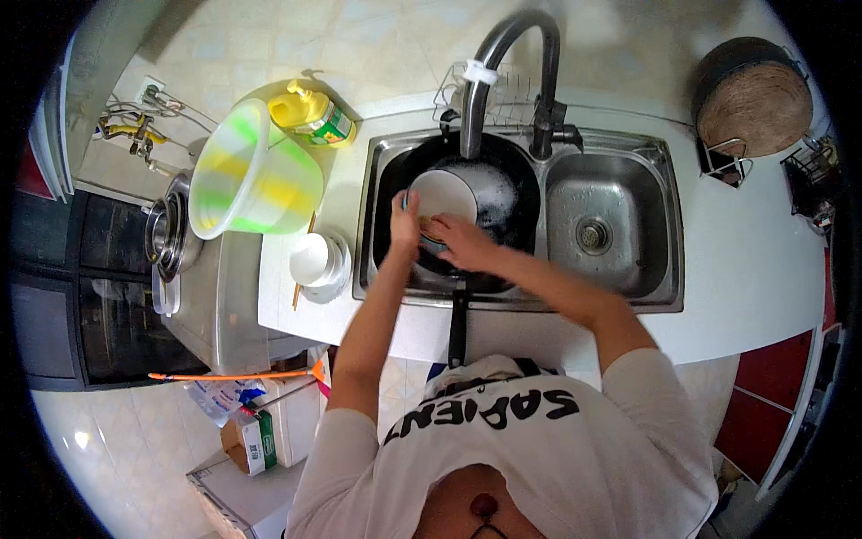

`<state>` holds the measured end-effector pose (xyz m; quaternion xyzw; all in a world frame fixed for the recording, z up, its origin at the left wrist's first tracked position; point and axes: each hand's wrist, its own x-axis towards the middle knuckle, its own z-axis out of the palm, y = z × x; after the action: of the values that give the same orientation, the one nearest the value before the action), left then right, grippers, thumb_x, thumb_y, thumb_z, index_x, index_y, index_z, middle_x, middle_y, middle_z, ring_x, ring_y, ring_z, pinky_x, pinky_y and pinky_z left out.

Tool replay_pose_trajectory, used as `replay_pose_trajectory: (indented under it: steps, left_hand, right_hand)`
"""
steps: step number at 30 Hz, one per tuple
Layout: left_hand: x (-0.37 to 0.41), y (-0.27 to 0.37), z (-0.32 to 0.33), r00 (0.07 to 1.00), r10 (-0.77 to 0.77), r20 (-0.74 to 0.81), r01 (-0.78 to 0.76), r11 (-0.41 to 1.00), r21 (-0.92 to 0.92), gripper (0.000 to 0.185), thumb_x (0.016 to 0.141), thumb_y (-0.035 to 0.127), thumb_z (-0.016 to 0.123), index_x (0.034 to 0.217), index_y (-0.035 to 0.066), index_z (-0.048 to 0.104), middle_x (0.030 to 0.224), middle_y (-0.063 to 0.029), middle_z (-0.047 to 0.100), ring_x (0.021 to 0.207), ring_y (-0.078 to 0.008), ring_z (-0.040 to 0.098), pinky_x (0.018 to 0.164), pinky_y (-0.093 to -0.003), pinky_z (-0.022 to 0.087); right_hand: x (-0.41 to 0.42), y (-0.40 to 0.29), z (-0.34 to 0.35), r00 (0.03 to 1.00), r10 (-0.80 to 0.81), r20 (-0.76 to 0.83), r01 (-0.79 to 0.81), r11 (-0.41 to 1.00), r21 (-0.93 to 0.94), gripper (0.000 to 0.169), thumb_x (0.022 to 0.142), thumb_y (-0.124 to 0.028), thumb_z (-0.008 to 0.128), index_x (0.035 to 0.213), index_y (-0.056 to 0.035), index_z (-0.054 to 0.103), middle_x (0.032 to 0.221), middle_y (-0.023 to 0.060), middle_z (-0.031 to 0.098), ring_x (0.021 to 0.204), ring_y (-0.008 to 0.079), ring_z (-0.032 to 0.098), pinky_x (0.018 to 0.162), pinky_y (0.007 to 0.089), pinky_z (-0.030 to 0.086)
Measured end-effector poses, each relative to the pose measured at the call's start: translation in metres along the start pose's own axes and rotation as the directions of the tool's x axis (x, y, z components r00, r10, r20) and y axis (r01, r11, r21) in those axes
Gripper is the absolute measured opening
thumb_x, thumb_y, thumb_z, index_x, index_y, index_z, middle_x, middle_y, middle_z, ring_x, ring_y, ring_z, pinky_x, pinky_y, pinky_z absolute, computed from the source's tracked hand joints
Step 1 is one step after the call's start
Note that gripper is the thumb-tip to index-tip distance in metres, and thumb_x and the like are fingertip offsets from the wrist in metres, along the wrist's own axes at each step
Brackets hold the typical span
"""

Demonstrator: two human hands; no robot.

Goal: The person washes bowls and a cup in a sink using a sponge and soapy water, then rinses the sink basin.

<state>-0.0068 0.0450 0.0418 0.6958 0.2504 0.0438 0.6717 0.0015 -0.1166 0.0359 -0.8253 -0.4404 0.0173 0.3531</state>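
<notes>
A white bowl (446, 192) with a bluish outer side is tilted over a large black pan (522, 236) in the left basin. My left hand (405, 226) grips the bowl's left rim, thumb up. My right hand (465, 241) presses at the near rim over a tan pad (431, 228) that looks like a sponge, mostly hidden by the fingers. Foamy water (497, 192) lies in the pan behind the bowl. The pan's black handle (458, 330) sticks out over the counter's front edge towards me.
A dark faucet (477, 101) arches above the pan. The right basin (613, 202) has a drain strainer. On the left stand stacked white bowls (315, 259), chopsticks (296, 296), a plastic bucket (283, 182) and a yellow pump bottle (313, 118). A round wooden board (754, 108) leans at right.
</notes>
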Motion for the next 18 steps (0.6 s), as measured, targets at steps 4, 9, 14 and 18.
replay_pose_trajectory:
  steps: [4,9,14,18]
  left_hand:
    - [-0.017,0.041,0.012,0.975,-0.224,0.006,0.222,0.971,0.094,0.071,0.078,0.045,0.061,0.133,0.012,0.031,0.121,-0.017,0.047,0.1,-0.0326,0.052,0.069,-0.0466,0.048]
    - [0.001,-0.012,0.029,0.981,-0.02,-0.195,0.004,0.996,-0.085,0.068,0.077,0.037,0.064,0.127,0.001,0.035,0.116,-0.0211,0.05,0.103,-0.0306,0.052,0.087,-0.0363,0.041]
    - [-0.007,0.015,0.005,0.9,0.433,-0.051,-0.306,0.71,0.634,0.057,0.073,0.009,0.054,0.125,0.004,0.034,0.113,-0.0256,0.048,0.103,-0.0431,0.047,0.089,-0.0445,0.037]
    - [-0.024,0.044,0.004,0.793,0.606,0.058,-0.434,0.495,0.753,0.058,0.069,0.0,0.05,0.125,0.007,0.035,0.114,-0.0243,0.045,0.104,-0.0441,0.044,0.09,-0.0467,0.036]
  right_hand:
    - [-0.003,0.02,-0.017,0.973,-0.099,0.206,0.141,0.97,-0.2,0.058,0.069,-0.006,0.066,0.123,-0.0125,0.044,0.118,0.0104,0.047,0.11,0.0293,0.046,0.09,0.0383,0.04]
    - [0.025,0.0,0.019,0.972,0.234,-0.014,-0.217,0.92,0.326,0.055,0.068,-0.007,0.066,0.12,-0.0097,0.046,0.116,0.0127,0.045,0.105,0.0321,0.048,0.089,0.0403,0.041]
    - [-0.014,0.031,0.0,0.982,-0.038,0.185,0.074,0.979,-0.191,0.054,0.068,-0.013,0.068,0.118,-0.0111,0.049,0.12,0.0146,0.042,0.116,0.0348,0.038,0.092,0.0466,0.035]
    - [-0.021,0.088,-0.011,0.92,0.277,0.276,-0.15,0.902,-0.405,0.061,0.072,-0.03,0.068,0.127,-0.0155,0.044,0.128,0.0124,0.036,0.121,0.0341,0.031,0.096,0.0498,0.028]
